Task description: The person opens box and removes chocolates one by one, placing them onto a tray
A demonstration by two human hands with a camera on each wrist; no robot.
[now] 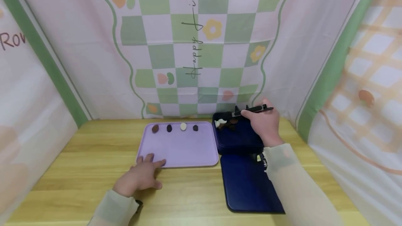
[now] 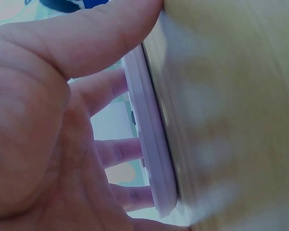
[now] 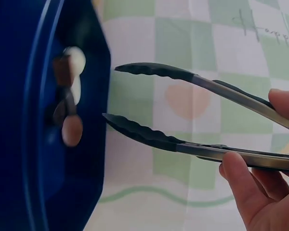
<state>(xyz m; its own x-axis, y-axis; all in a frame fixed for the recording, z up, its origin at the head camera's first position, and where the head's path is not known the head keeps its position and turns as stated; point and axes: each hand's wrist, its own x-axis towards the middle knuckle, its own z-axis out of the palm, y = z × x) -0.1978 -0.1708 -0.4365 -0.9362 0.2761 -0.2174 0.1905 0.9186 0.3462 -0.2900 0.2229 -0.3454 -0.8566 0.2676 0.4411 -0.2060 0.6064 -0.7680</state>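
My left hand (image 1: 139,177) rests at the near left corner of a lilac tray (image 1: 180,149), fingers spread over its rim. In the left wrist view the fingertips reach past the tray's edge (image 2: 151,139), with the thumb apart. A pair of black-tipped metal tongs (image 3: 231,96) is held in my right hand (image 1: 266,125), its two arms spread with nothing between the tips. These tips hover above a dark blue box (image 1: 242,140). Inside the box lie small white (image 1: 220,122) and brown pieces (image 3: 72,130), bunched together; their exact kind is unclear.
Along the tray's far side sits a row of small pieces: brown (image 1: 155,128), black (image 1: 169,128), white (image 1: 183,126) and dark (image 1: 195,128). A flat dark blue lid (image 1: 248,187) lies in front of the box. A patterned cloth (image 1: 204,55) hangs behind the wooden table (image 1: 88,163).
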